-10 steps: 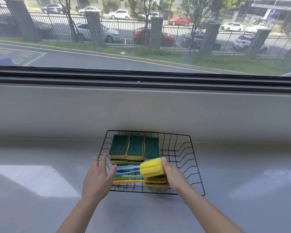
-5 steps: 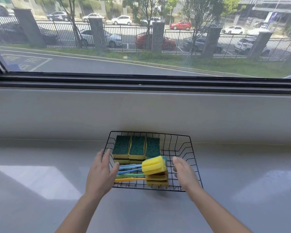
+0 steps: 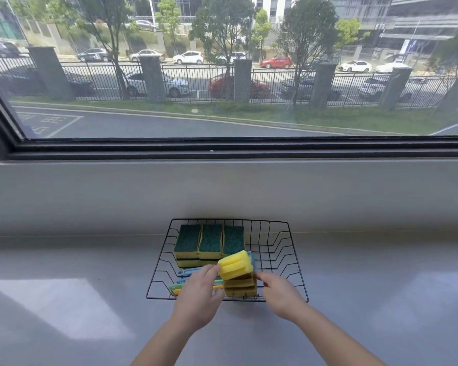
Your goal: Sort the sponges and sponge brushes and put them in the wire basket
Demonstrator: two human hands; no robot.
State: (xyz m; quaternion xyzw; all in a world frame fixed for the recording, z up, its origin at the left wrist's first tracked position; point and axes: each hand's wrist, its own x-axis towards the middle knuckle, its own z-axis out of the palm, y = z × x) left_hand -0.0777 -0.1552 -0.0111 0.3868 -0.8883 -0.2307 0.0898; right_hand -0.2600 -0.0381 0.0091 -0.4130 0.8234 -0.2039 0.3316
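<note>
A black wire basket point(image 3: 288, 260) stands on the grey sill. Three green-topped yellow sponges point(image 3: 210, 241) lie side by side along its back left, on top of more sponges. In front of them, sponge brushes are stacked with their yellow heads point(image 3: 236, 266) to the right and their blue, green and yellow handles point(image 3: 181, 273) pointing left. My left hand point(image 3: 198, 295) lies over the handles, its fingertips at the top yellow head. My right hand point(image 3: 279, 294) reaches in from the right, fingertips against the side of the stacked heads. Neither hand visibly grips anything.
The right half of the basket holds nothing. The grey countertop point(image 3: 90, 299) spreads wide on both sides, with a low grey wall and a large window point(image 3: 222, 75) behind the basket.
My left hand has moved right, from the basket's front left corner onto the brush handles. My right hand pulled back from the top brush head, then returned to the stack's side.
</note>
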